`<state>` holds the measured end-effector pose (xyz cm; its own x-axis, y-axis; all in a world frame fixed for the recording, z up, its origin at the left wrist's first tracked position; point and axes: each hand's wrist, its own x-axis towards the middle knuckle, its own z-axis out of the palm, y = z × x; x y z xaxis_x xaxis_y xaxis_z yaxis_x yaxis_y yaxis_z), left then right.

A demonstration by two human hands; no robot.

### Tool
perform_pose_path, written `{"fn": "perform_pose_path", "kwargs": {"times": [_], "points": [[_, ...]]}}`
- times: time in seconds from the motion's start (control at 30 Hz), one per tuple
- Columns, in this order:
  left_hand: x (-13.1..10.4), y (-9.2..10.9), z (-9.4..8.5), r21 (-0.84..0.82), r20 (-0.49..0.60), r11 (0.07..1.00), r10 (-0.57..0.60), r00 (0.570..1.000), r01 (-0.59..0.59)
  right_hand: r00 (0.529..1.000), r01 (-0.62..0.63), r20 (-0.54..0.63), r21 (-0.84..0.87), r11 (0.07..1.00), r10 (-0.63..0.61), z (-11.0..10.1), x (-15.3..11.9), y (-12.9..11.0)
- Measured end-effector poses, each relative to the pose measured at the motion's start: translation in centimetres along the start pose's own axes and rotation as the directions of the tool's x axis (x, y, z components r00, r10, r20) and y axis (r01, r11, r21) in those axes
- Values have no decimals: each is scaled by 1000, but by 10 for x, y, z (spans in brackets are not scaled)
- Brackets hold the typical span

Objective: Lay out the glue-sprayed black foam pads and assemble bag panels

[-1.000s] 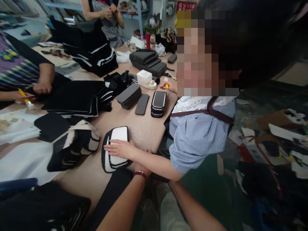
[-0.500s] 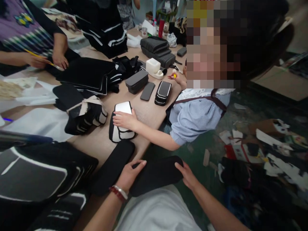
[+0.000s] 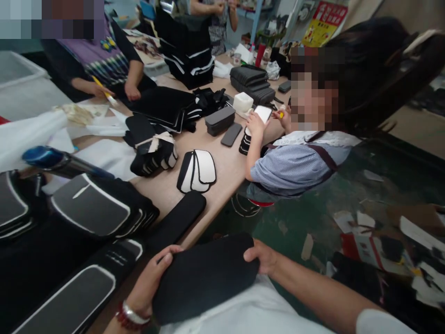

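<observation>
My left hand [image 3: 149, 278] grips the left edge of a black padded panel [image 3: 208, 273] with rounded corners, thumb on top. At the panel's far right end, my right hand [image 3: 263, 257] pinches it between the thumb on top and fingers underneath. The panel lies over my lap in front of the table edge, its broad face up. Just beyond my left hand, a similar long black panel [image 3: 184, 213] rests at the table's edge. Farther on, a fan of white-faced pieces with black edging [image 3: 203, 169] lies on the table.
Stacks of black and grey panels with white edging [image 3: 93, 204] crowd the table's left side. A co-worker in a blue checked sleeve [image 3: 288, 162] sits close on the right, holding a white piece [image 3: 263, 114]. Another person holds a brush [image 3: 104, 90]. Scraps lie on the floor [image 3: 308, 246].
My left hand has moved to the panel's left edge, and the panel shows more of its face. The co-worker's hand has left the fanned pieces with a white piece. My view has shifted.
</observation>
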<state>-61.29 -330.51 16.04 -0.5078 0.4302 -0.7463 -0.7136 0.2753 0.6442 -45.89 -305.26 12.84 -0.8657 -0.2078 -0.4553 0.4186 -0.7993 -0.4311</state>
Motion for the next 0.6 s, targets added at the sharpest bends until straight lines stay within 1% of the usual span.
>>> {"fn": "perform_pose_path", "kwargs": {"times": [0.07, 0.1, 0.13, 0.17, 0.2, 0.23, 0.27, 0.3, 0.33, 0.37, 0.4, 0.43, 0.5, 0.53, 0.6], "points": [[1, -6, -2, 20, -22, 1000, 16, 1000, -15, 999, -22, 29, -33, 999, 23, -1, 8, -2], [1, -4, -4, 84, -31, 996, 36, 999, -33, 999, -28, 38, -60, 998, 30, -1, 12, -6], [-1, 2, -6, 188, -33, 980, 69, 997, -62, 998, -31, 43, -94, 995, 35, -1, 15, -12], [-4, 9, -8, 324, -34, 941, 113, 993, -96, 998, -33, 44, -133, 991, 39, 1, 19, -19], [-10, 18, -9, 476, -31, 870, 162, 986, -128, 998, -38, 44, -177, 984, 47, 4, 21, -26], [-17, 27, -9, 623, -26, 767, 213, 977, -151, 997, -48, 44, -221, 974, 59, 8, 23, -34], [-26, 35, -7, 746, -17, 646, 261, 965, -161, 996, -61, 44, -264, 963, 75, 14, 24, -40], [-36, 40, -2, 835, -10, 527, 303, 953, -159, 994, -75, 48, -301, 951, 94, 21, 24, -45], [-46, 43, 6, 890, -2, 429, 336, 942, -151, 992, -89, 59, -336, 938, 115, 30, 23, -49], [-55, 44, 15, 921, 7, 363, 356, 934, -146, 987, -100, 81, -369, 924, 139, 38, 21, -53], [-63, 42, 24, 936, 17, 323, 364, 931, -143, 980, -108, 113, -402, 909, 166, 46, 20, -55], [-68, 39, 34, 942, 22, 306, 362, 932, -141, 969, -115, 150, -432, 895, 197, 53, 19, -57], [-73, 30, 49, 941, 17, 310, 353, 935, -134, 941, -130, 220, -470, 873, 258, 60, 19, -60], [-74, 25, 53, 938, 5, 322, 362, 932, -130, 925, -145, 246, -474, 869, 289, 60, 22, -61], [-74, 13, 56, 923, -18, 359, 405, 914, -141, 895, -196, 281, -449, 872, 345, 54, 30, -59]]}}
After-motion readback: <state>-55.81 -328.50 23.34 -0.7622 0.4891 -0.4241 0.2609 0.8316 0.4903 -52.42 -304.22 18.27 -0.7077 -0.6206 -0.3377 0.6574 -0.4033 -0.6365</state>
